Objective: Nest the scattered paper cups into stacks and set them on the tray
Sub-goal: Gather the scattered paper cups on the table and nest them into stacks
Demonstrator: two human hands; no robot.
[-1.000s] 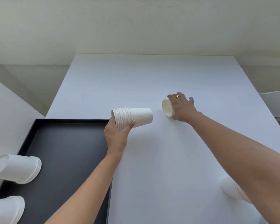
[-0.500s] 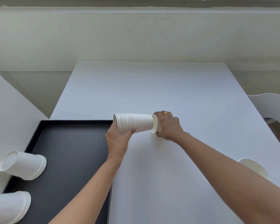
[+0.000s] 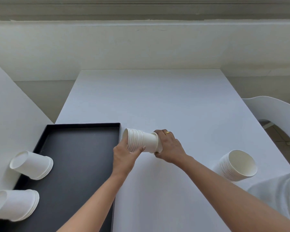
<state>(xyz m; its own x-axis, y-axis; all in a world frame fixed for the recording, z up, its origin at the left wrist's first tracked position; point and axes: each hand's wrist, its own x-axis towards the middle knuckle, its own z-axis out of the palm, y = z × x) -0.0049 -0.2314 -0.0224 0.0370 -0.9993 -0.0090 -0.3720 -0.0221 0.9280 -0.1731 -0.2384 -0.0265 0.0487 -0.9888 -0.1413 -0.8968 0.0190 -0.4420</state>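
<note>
My left hand [image 3: 124, 155] grips a stack of nested white paper cups [image 3: 141, 142], held sideways just right of the black tray [image 3: 84, 125]. My right hand [image 3: 170, 147] holds a single cup [image 3: 159, 145] pushed over the stack's closed end. Two upside-down cup stacks stand on the tray's left side, one at mid height [image 3: 32, 164] and one near the front corner [image 3: 13, 205]. Another stack [image 3: 236, 166] stands rim up on the white table [image 3: 157, 97] at the right.
A white chair [image 3: 278, 113] stands beyond the table's right edge. A white surface [image 3: 10, 114] rises to the left of the tray. A pale wall runs behind the table.
My right hand brought a single cup leftward from the table and slid it onto the closed end of the stack in my left hand. The view has tilted upward.
</note>
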